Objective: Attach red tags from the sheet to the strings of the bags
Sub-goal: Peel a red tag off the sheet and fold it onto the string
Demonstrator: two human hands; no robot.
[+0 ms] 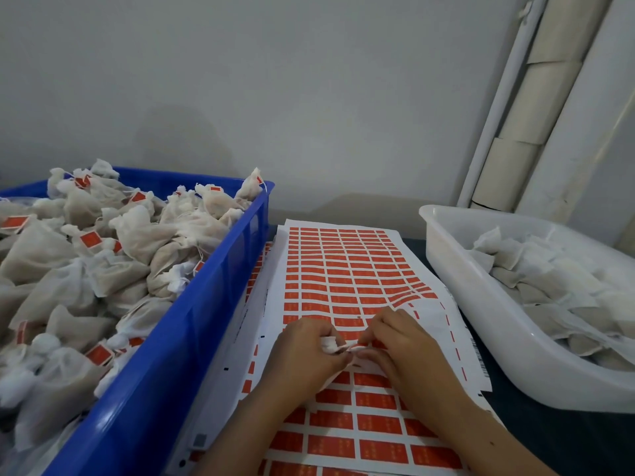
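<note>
A small white bag (329, 345) is held above the sheet of red tags (347, 269), at the sheet's middle. The left hand (309, 352) grips the bag with curled fingers. The right hand (395, 341) pinches a red tag (357, 347) at the bag's string. The string itself is too fine to make out. Tagged bags fill the blue crate (192, 338) at left; untagged bags lie in the white tub (464, 290) at right.
</note>
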